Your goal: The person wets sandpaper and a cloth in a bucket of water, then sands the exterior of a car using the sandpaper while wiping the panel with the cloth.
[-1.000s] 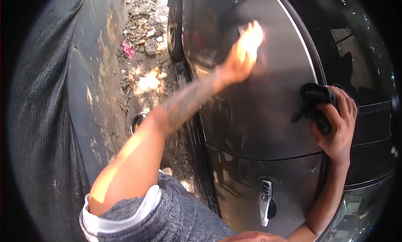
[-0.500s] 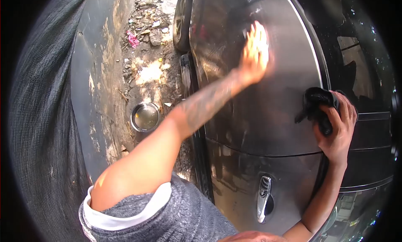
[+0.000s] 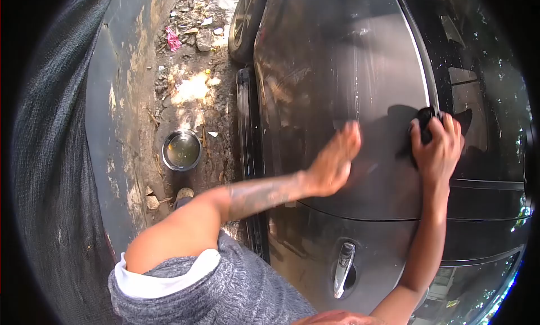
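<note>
My left hand [image 3: 337, 159] is over the dark car door panel [image 3: 315, 88], blurred, with its fingers stretched out close together. A small pale patch shows by its fingertips; what it is I cannot make out. My right hand [image 3: 437, 142] bends its fingers over a black cloth [image 3: 426, 122] at the panel's edge beside the window. Streaks and small droplets run along the panel above my left hand. Below both hands is a chrome door handle [image 3: 343, 270].
A round metal bowl of cloudy liquid [image 3: 183, 149] sits on the littered ground at the left, near a car wheel [image 3: 243, 24] and a pink scrap [image 3: 172, 39]. A stained wall [image 3: 121, 111] and dark netting [image 3: 53, 156] line the far left.
My left hand has come down the panel, towards the door handle. My right hand has shifted up along the window edge with the black cloth. The bowl shows fully now.
</note>
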